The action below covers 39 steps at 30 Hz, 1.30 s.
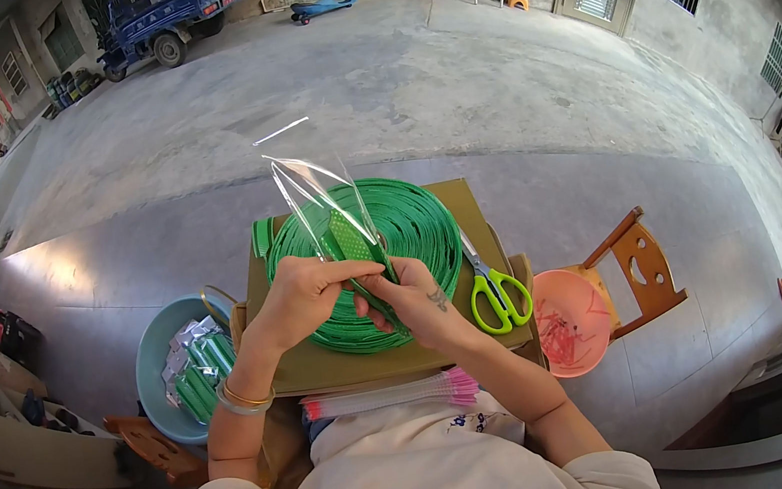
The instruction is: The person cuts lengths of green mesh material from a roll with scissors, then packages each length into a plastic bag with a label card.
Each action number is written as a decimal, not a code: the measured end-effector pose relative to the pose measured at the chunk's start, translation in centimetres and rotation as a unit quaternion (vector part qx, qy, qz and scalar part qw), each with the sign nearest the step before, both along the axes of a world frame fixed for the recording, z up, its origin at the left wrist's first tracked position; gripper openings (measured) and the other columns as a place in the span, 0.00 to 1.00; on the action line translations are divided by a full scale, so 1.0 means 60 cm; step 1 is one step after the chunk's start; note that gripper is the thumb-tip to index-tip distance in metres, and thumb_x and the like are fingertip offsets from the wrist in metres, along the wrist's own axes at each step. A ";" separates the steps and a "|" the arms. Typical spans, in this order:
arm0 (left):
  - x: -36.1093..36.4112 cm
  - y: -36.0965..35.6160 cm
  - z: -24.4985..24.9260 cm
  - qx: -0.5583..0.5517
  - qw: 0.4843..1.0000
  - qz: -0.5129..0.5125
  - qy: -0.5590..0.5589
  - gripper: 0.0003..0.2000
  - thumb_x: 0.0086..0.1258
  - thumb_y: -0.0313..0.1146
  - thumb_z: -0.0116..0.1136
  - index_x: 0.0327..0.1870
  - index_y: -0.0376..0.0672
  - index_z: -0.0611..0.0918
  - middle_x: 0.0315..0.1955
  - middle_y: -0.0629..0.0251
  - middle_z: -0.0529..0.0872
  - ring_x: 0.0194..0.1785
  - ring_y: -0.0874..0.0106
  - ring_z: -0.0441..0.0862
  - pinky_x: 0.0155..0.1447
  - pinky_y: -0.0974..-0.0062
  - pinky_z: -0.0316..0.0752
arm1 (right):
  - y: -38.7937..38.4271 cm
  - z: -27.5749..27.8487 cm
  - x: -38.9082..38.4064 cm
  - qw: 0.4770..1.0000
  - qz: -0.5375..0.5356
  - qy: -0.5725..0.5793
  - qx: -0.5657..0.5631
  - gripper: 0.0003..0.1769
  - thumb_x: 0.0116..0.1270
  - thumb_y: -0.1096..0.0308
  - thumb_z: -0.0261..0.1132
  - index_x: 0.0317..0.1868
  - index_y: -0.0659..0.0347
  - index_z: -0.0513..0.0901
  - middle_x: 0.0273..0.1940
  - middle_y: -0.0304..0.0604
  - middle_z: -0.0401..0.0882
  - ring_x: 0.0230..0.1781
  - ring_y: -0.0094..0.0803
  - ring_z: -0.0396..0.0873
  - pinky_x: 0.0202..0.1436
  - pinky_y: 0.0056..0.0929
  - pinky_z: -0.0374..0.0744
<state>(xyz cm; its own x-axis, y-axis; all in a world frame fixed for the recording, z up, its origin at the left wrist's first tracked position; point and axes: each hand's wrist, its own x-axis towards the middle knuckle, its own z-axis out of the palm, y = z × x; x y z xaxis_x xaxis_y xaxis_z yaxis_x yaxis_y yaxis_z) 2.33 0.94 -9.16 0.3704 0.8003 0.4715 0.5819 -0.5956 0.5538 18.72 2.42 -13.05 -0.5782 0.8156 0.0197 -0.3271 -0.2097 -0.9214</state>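
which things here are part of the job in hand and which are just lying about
in use: left hand, right hand, clear bag, green strip, green coil, blue basin of packed bags
lying about: scissors, pink basin, wooden chair, scooter, truck

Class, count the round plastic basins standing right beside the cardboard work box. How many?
2. A blue basin sits left of the box, holding green packets. A pink basin rests on a wooden chair to its right. Others may be hidden from view.
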 end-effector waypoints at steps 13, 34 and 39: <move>-0.002 0.002 -0.005 -0.054 0.994 0.035 -0.091 0.21 0.54 0.11 0.48 0.44 0.44 0.84 0.23 0.61 0.85 0.24 0.83 0.78 0.30 0.86 0.72 | 0.021 -0.003 0.041 0.932 0.274 0.101 -0.216 0.15 0.70 0.62 0.53 0.44 0.67 0.75 0.32 0.46 0.80 0.26 0.28 0.79 0.30 0.24 0.80; 0.010 0.019 -0.182 -0.257 0.923 0.058 -0.282 0.19 0.59 0.13 0.45 0.50 0.37 0.79 0.33 0.61 0.85 0.31 0.80 0.80 0.41 0.81 0.78 | 0.004 -0.096 0.020 0.948 -0.164 -0.186 0.201 0.19 0.65 0.67 0.59 0.52 0.70 0.73 0.37 0.56 0.80 0.31 0.42 0.81 0.35 0.31 0.80; 0.006 0.015 -0.190 -0.268 0.906 0.049 -0.323 0.19 0.59 0.12 0.45 0.50 0.36 0.79 0.34 0.65 0.84 0.34 0.81 0.80 0.44 0.80 0.80 | 0.003 -0.099 0.021 0.824 -0.193 -0.343 0.407 0.15 0.60 0.70 0.61 0.46 0.68 0.78 0.36 0.53 0.80 0.44 0.51 0.78 0.46 0.42 0.76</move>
<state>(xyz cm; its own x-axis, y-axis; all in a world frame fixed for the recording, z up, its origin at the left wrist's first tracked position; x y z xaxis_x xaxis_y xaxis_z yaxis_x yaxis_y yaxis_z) 2.67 1.86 -20.55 0.0698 0.9927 0.0984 0.0690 -0.1032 0.9923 19.97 2.58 -18.99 -0.3805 0.8199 0.4278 0.4320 0.5666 -0.7016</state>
